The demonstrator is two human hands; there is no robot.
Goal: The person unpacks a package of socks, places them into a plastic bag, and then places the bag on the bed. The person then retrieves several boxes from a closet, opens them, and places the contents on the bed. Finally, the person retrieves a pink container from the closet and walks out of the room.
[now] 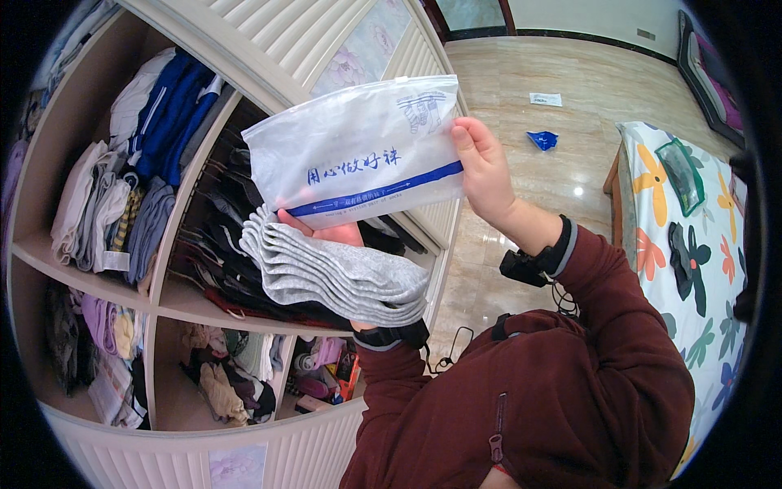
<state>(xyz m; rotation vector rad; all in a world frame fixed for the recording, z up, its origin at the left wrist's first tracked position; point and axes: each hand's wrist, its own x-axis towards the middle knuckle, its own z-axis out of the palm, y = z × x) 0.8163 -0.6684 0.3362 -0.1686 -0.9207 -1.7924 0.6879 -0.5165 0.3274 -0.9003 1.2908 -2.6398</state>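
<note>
A clear zip bag [350, 155] with a blue stripe and blue print is held up in front of the wardrobe. My right hand [489, 175] pinches its right edge between thumb and fingers. Below the bag, a bundle of light grey socks [334, 273] lies across my left hand [338, 234], stacked in several layers. That hand is partly hidden by the socks and the bag; a fingertip shows at the bag's lower edge, by the bundle's upper end. The socks cover much of my left forearm.
An open wardrobe [155, 308] with folded clothes in its compartments stands at the left, its slatted door [269, 37] behind the bag. On the floor lie a blue wrapper [542, 141] and a small white packet [546, 99]. A flowered bed [652, 236] with a green-edged pouch [680, 177] stands right.
</note>
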